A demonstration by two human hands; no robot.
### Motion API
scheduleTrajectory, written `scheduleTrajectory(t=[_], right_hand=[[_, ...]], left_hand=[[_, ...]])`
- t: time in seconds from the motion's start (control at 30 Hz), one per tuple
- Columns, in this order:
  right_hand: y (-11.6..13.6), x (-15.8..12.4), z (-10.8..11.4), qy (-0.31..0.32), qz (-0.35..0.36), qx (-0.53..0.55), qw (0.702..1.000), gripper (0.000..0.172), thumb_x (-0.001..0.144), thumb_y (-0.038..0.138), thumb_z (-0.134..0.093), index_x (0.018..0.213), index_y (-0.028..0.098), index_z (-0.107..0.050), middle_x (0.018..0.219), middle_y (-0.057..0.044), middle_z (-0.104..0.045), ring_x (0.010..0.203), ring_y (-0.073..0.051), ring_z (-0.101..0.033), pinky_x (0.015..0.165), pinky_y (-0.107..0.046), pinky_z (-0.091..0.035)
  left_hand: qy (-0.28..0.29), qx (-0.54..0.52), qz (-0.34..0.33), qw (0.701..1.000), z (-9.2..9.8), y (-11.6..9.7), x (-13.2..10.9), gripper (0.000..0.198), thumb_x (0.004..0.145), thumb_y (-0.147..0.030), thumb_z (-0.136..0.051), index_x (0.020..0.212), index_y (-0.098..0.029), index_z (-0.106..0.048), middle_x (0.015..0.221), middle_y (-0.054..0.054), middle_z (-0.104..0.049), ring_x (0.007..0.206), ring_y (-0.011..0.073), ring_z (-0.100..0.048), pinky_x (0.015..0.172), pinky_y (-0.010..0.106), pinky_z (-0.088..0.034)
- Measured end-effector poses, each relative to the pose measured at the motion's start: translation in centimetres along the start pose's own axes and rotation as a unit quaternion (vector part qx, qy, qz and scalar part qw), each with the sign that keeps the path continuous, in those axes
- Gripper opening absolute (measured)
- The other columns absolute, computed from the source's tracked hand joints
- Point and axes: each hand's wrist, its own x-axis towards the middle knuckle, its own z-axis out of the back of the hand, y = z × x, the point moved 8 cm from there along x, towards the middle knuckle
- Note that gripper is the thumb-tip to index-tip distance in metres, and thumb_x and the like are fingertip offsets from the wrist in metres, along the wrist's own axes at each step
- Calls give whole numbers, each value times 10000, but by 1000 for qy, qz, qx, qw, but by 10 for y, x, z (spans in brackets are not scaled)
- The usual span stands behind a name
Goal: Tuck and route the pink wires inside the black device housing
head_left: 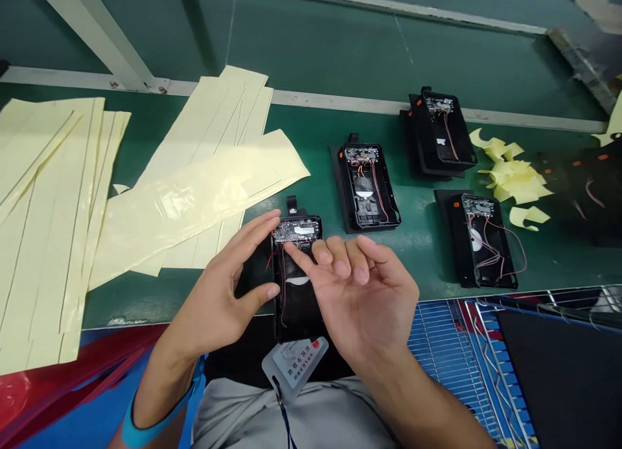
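Observation:
A black plastic case (299, 310) lies near the table's front edge, in front of my body. Across its top end sits a circuit board (297, 230), with thin red and dark wires running down inside the case. My left hand (226, 290) grips the case along its left side, fingers at the upper corner and thumb lower down on the edge. My right hand (367, 297) is turned palm up over the right side, holding nothing. Its little finger stretches to the wires just below the board, while the other fingers are loosely curled.
Similar open cases with boards and wires stand at centre (369, 186), back right (442, 135) and right (486, 241). Cream paper strips (194, 203) cover the left; torn scraps (515, 177) lie right. A blue wire rack (447, 358) sits below the table edge.

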Motion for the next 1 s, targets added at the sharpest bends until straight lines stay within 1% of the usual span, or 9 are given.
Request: scheduleTrajectory(t=[0.1,0.2,0.3,0.43,0.5,0.6,0.7,0.77,1.0], right_hand=[[-2,2,5,-46,-21,83,995,439,892,304,-702,589,197,-404,648,28,-499,812,-163,-645,1211,-673,-477],[-6,6,8,-87,-45,149,984,359,895,301,-695,620,208,-483,683,18,-554,947,-205,-701,1192,-746,-443],[-10,7,10,-108,-66,174,976,311,869,311,-715,640,215,-528,699,16,-577,1006,-225,-725,1185,-728,-451],[-12,0,10,-84,-82,169,979,282,863,308,-726,659,220,-551,711,18,-588,1002,-220,-735,1191,-660,-482],[-10,-4,10,-68,-83,163,981,263,864,301,-729,675,222,-564,727,16,-601,1024,-222,-735,1207,-659,-475],[-3,-8,8,-54,-72,154,984,260,868,290,-736,680,219,-571,734,20,-606,996,-200,-728,1247,-654,-450],[-1,-7,7,-59,-64,147,985,277,880,292,-737,674,216,-568,732,25,-605,960,-186,-724,1272,-670,-423],[-2,-4,7,-65,-60,143,986,289,879,297,-743,667,216,-566,730,27,-604,948,-184,-722,1270,-674,-424],[-4,1,7,-64,-41,128,989,295,878,299,-741,653,208,-573,728,19,-603,918,-179,-709,1245,-655,-455]], left_hand=[[-3,-5,-3,1000,0,0,-1,786,1015,-339,-745,1706,-472,-394,1775,-36,-344,1699,239,-308,1392,384,-395],[1,0,3,1000,0,0,-1,802,1012,-362,-754,1714,-468,-382,1778,-31,-339,1700,258,-303,1392,415,-400],[4,6,6,1000,-2,2,-1,814,1009,-386,-761,1719,-470,-370,1775,-36,-345,1700,248,-305,1404,410,-375],[-7,-2,7,1000,-2,3,-2,828,996,-369,-774,1719,-454,-379,1768,-24,-360,1689,251,-332,1404,417,-379],[-8,-8,6,1000,-2,4,-1,836,991,-358,-776,1720,-455,-377,1767,-25,-362,1686,248,-339,1399,408,-391],[-12,-9,2,1000,-2,4,-1,835,987,-357,-783,1715,-458,-386,1762,-37,-369,1686,228,-341,1410,368,-369],[-16,-7,3,1000,-1,4,-2,824,990,-362,-783,1709,-466,-393,1757,-50,-377,1684,209,-345,1413,330,-357],[-15,-7,3,1000,-1,3,-2,828,992,-360,-779,1711,-470,-386,1758,-53,-376,1683,206,-347,1409,325,-367],[-15,1,4,1000,-1,3,-2,826,990,-368,-779,1712,-464,-390,1759,-46,-374,1684,231,-345,1412,366,-375]])
